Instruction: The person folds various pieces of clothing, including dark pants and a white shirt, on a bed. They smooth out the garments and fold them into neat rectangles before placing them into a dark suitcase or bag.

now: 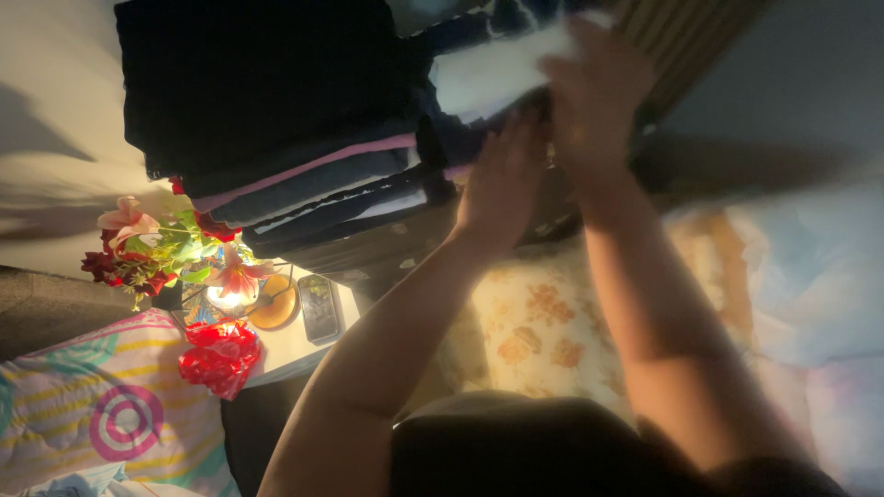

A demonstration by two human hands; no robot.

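A stack of folded clothes (304, 138), mostly dark with a pink edge and pale stripes, fills the upper left and middle. Both my arms reach up toward it. My left hand (502, 189) presses flat with fingers together against the right end of the stack. Just right of it, my right hand (594, 92) rests on a folded white cloth (493, 74) that lies on top of the dark clothes. Whether the fingers grip the cloth is blurred by motion.
A small white side table (285, 345) holds a bunch of pink and red flowers (161, 248), a lit lamp (226, 296), a round orange object (274, 306) and a dark phone (319, 308). A red wrapping (219, 357) hangs at its edge. A striped pillow (101, 414) lies lower left, floral bedding (539, 336) in the middle.
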